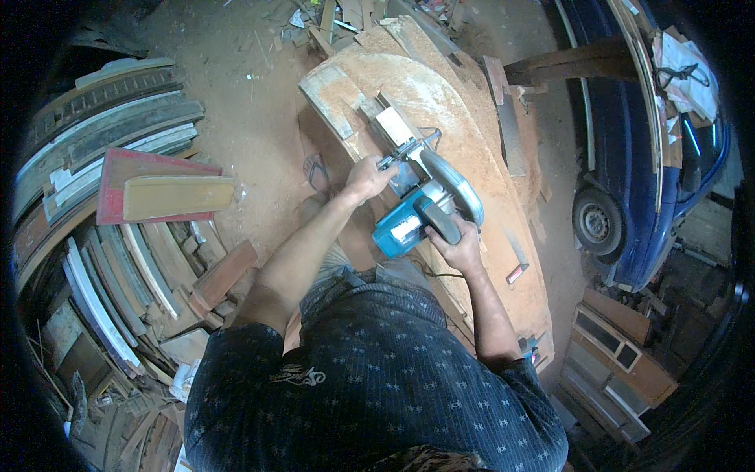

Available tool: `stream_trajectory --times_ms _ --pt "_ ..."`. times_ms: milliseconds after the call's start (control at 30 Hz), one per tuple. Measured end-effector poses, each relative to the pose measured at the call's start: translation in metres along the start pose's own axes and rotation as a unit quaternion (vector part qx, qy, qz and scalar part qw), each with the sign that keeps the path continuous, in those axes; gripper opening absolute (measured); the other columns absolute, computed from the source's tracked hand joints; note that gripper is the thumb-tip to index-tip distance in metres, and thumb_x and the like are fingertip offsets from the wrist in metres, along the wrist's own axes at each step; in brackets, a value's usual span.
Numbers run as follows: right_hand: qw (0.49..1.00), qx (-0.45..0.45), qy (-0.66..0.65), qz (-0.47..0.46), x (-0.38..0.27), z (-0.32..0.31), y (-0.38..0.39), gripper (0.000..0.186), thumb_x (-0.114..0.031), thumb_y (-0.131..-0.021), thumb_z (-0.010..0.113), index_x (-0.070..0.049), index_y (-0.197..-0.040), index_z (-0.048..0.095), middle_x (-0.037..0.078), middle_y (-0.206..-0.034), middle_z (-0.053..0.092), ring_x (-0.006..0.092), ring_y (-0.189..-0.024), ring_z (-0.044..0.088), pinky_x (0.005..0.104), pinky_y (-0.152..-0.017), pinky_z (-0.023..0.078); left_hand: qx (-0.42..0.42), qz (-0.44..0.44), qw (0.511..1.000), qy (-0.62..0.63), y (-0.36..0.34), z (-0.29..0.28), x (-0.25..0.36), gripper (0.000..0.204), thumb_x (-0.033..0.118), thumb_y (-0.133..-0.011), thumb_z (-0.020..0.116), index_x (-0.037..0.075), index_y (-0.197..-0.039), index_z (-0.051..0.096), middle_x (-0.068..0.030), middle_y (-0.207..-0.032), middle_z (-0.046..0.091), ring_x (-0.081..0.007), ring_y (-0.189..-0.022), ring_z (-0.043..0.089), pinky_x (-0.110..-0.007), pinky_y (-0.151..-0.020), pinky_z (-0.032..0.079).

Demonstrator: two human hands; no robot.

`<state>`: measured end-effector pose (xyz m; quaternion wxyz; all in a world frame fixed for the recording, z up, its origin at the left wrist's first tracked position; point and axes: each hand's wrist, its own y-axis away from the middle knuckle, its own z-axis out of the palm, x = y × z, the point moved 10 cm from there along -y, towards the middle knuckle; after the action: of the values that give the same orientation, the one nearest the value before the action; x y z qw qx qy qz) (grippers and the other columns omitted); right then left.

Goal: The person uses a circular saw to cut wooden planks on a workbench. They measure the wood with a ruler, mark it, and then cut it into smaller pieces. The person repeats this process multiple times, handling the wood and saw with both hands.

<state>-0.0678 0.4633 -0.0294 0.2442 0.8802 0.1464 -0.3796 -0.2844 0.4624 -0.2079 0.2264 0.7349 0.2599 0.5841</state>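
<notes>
A teal circular saw point(405, 222) with a grey blade guard lies over the near part of a wooden workbench point(464, 118). My right hand point(458, 245) is wrapped round its black rear handle. At the left side of the saw's metal base, my left hand point(368, 179) is closed on the edge near a small lever; the fingertips are partly hidden. Just beyond the base a pale wooden piece point(395, 126) lies on the bench, its near end covered by the saw. The blade itself is hidden by the guard.
A try square point(517, 273) rests on the bench to the right. Stacked boards point(118, 118) and a red-edged panel point(157, 189) fill the left. A blue vehicle point(621, 149) stands at the right, with a wooden beam point(574, 61) beside it. Wood scraps point(338, 23) litter the far floor.
</notes>
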Motion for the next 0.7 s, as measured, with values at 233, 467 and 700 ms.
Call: stream_trajectory --times_ms 233,467,700 --pt "1.0 -0.001 -0.021 -0.008 -0.018 0.008 -0.013 0.032 -0.025 -0.082 0.083 0.0 -0.1 0.074 0.019 -0.087 0.074 0.0299 -0.08 0.072 0.0384 -0.076 0.054 0.01 0.002 1.0 0.014 -0.006 -0.018 -0.001 0.043 0.046 -0.084 0.072 0.003 -0.09 0.074 -0.0185 -0.087 0.074 -0.0331 -0.088 0.073 -0.042 -0.083 0.054" --pt "1.0 -0.018 -0.01 -0.009 -0.026 0.017 -0.032 0.033 -0.027 -0.083 0.082 0.0 -0.1 0.074 0.019 -0.085 0.073 0.0304 -0.078 0.071 0.0389 -0.074 0.054 0.028 0.059 0.995 0.08 -0.04 -0.025 -0.025 0.041 0.043 -0.084 0.073 0.002 -0.089 0.074 -0.0182 -0.085 0.074 -0.0322 -0.085 0.072 -0.042 -0.081 0.054" --pt "1.0 -0.007 -0.008 -0.029 -0.045 0.023 -0.049 0.033 -0.027 -0.084 0.081 0.002 -0.095 0.071 0.014 -0.079 0.072 0.0202 -0.072 0.07 0.0345 -0.071 0.054 0.025 0.047 0.997 0.059 -0.029 -0.06 0.005 0.041 0.04 -0.084 0.073 0.0 -0.089 0.073 -0.0194 -0.083 0.073 -0.0314 -0.083 0.072 -0.041 -0.079 0.054"
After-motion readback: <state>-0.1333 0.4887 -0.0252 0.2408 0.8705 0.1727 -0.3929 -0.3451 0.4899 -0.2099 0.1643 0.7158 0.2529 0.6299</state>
